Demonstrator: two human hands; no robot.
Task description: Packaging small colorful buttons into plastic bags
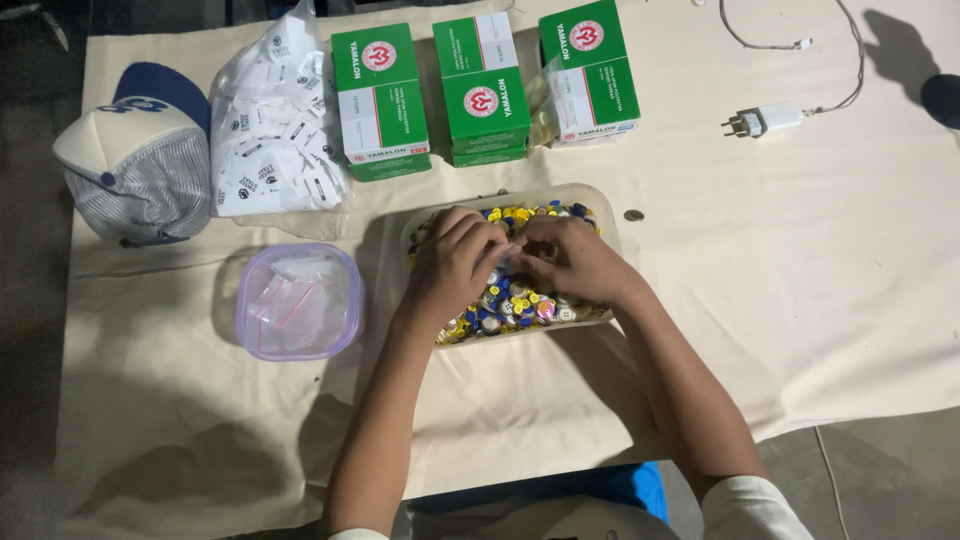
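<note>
On a cream cloth [800, 300] over the floor: one clear tray [604, 215] heaped with small buttons [520, 305], yellow, blue and white. Left hand [452, 262] and right hand [573, 260] met above the heap, fingers curled together over something small; what the grip held, and how tightly, could not be told. Left of tray: lilac tub [298, 300] with small clear bags. Behind: three green boxes [482, 85], a bag of white packets [272, 125], a cap [140, 155]. Far right: charger [765, 120]. Risk, as judged: wrists pressing the tray's near rim could tip it and scatter buttons; one piece already lay loose beside the tray.
</note>
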